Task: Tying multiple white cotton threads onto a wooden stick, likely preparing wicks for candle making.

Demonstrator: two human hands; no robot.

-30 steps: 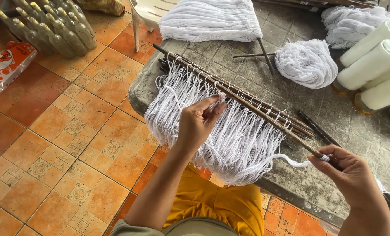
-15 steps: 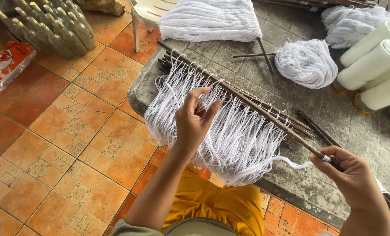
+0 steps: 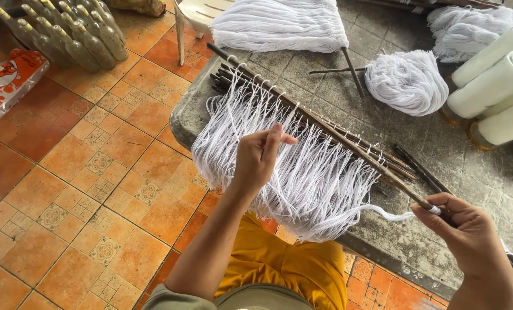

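Observation:
A long dark stick [image 3: 331, 134] lies slanted across the grey stone table [image 3: 475, 189], with white strings [image 3: 314, 178] looped along it and hanging over the table's front edge. My left hand [image 3: 259, 158] is pinched on a few of these strings near the stick's middle. My right hand [image 3: 460, 227] grips the stick's near end, where a single white strand runs to the bundle. More dark sticks lie beside it under the strings.
White string bundles [image 3: 406, 80] and another hanging skein [image 3: 279, 26] lie at the table's back. Large white thread cones [image 3: 492, 86] sit at the right. Several glass bottles [image 3: 67, 34] and a red-and-white bag [image 3: 6, 77] rest on the orange tiled floor.
My left hand opened its fingers over the strings, then closed again in a pinch slightly lower. My right hand has stayed on the stick's end.

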